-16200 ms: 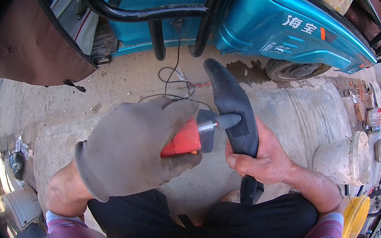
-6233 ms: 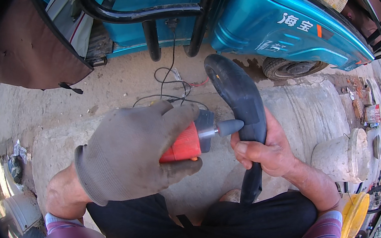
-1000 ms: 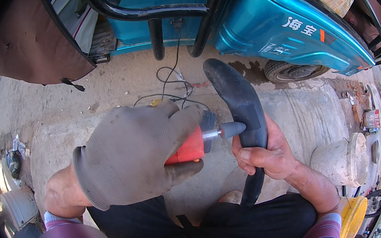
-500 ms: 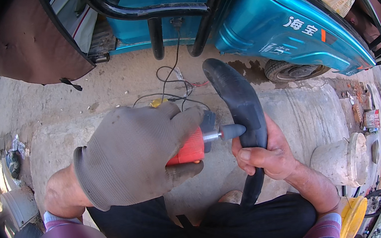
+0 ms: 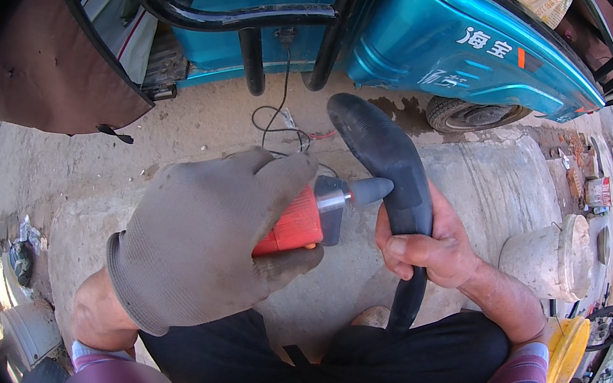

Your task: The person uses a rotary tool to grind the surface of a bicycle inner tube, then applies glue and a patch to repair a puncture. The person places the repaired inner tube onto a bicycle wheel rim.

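Note:
My left hand (image 5: 204, 245), in a grey knitted work glove, is wrapped round a red handheld power tool (image 5: 289, 227). A grey cone-shaped grinding bit (image 5: 371, 191) sticks out of its metal chuck to the right. The bit's tip meets the near-left side of a black rubber inner tube (image 5: 385, 150), or lies right beside it. My bare right hand (image 5: 440, 247) grips this tube below the bit, thumb across the front. The tube's upper end curves away to the left; its lower part runs down between my knees. The glove hides much of the tool's body.
A blue three-wheeled vehicle (image 5: 449, 38) with a black tube frame (image 5: 243, 18) stands ahead. From it a dark cable (image 5: 284, 97) trails over the concrete ground. A white bucket (image 5: 539, 260) lies on its side at right, with a yellow bucket (image 5: 568, 351) nearer me.
My left hand and the power tool have shifted slightly away from me and to the left. The bit now sits higher along the inner tube. My right hand has barely moved.

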A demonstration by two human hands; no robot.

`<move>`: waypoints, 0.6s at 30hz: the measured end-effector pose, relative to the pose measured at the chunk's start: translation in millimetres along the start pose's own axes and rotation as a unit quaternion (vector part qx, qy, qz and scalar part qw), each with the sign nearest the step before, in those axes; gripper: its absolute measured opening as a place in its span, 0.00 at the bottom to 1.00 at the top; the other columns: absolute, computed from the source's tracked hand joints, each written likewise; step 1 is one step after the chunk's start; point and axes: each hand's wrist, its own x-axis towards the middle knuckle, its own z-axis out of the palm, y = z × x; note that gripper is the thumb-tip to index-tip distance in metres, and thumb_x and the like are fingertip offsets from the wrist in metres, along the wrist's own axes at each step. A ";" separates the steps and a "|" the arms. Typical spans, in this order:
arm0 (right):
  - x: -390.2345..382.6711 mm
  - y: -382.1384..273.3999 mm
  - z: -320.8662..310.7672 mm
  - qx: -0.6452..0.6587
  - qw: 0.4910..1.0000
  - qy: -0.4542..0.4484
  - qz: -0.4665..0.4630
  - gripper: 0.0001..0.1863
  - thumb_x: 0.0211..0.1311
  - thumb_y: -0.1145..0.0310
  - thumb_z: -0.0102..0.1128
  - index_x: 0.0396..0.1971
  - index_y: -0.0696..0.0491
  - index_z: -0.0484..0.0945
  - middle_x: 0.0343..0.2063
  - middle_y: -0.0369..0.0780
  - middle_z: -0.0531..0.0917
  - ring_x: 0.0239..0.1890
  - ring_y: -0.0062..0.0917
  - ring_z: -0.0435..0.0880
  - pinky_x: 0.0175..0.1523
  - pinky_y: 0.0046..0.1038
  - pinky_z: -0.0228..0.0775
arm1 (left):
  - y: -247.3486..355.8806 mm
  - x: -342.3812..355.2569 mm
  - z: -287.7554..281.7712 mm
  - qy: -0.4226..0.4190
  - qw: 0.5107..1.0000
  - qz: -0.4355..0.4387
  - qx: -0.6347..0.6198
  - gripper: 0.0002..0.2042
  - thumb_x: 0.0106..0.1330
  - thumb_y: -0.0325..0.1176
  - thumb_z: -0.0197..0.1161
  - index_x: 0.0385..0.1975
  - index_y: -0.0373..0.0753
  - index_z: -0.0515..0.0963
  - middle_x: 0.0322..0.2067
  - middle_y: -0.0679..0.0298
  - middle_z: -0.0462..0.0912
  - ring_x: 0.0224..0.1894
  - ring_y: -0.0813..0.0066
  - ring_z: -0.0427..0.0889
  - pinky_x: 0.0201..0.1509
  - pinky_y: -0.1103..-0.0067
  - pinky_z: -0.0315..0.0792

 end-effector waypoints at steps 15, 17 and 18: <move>1.6 2.7 -3.4 0.010 1.000 -0.007 -0.010 0.35 0.59 0.83 0.55 0.68 0.51 0.58 0.29 0.40 0.77 0.21 0.20 0.74 0.27 0.27 0.69 | -1.0 1.2 3.4 -0.037 0.999 0.012 -0.018 0.26 0.55 0.45 0.74 0.50 0.39 0.76 0.34 0.57 0.83 0.35 0.55 0.86 0.36 0.63 0.78; 3.1 3.5 -3.4 0.011 1.000 -0.016 -0.022 0.35 0.59 0.83 0.55 0.68 0.51 0.58 0.29 0.40 0.77 0.21 0.20 0.74 0.27 0.27 0.69 | -1.3 1.8 3.2 -0.046 0.999 0.009 -0.011 0.26 0.55 0.45 0.74 0.50 0.39 0.76 0.34 0.57 0.83 0.35 0.55 0.86 0.36 0.64 0.78; 3.0 3.4 -3.2 0.011 1.000 -0.012 -0.012 0.35 0.59 0.84 0.55 0.68 0.51 0.58 0.29 0.40 0.77 0.21 0.20 0.74 0.27 0.27 0.69 | -1.3 2.0 3.6 -0.041 0.999 0.016 -0.014 0.26 0.55 0.45 0.74 0.50 0.39 0.76 0.34 0.57 0.83 0.35 0.55 0.86 0.36 0.64 0.79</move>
